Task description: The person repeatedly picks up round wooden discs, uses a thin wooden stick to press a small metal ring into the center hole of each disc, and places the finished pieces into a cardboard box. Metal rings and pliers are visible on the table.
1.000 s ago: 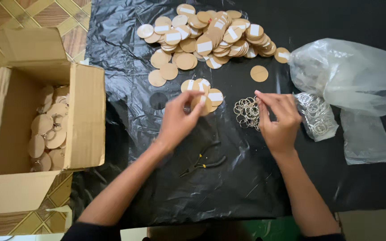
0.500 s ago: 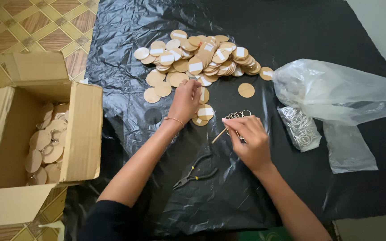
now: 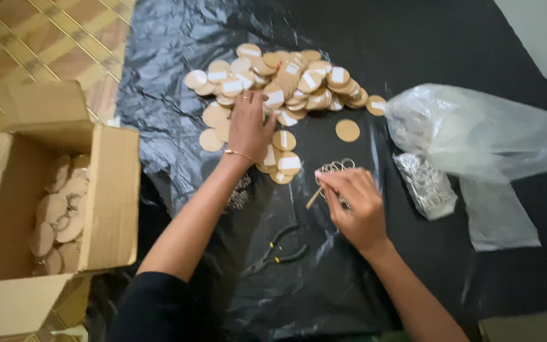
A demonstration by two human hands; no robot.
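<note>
A: Head view: what do your hands hold?

B: My left hand [image 3: 248, 126] lies fingers spread on the wooden discs [image 3: 286, 85]. My right hand [image 3: 356, 206] pinches one disc [image 3: 314, 197] edge-on beside the key rings [image 3: 337, 166].

A: Technique?

B: I'd judge: lift a single disc, keep the pliers [image 3: 276, 253] close.

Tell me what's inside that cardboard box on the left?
The cardboard box holds round wooden discs, some with metal rings attached. Its wall and flaps hide the rest, so how many there are cannot be seen.

Head camera looks steeply down, near; single view.
</note>
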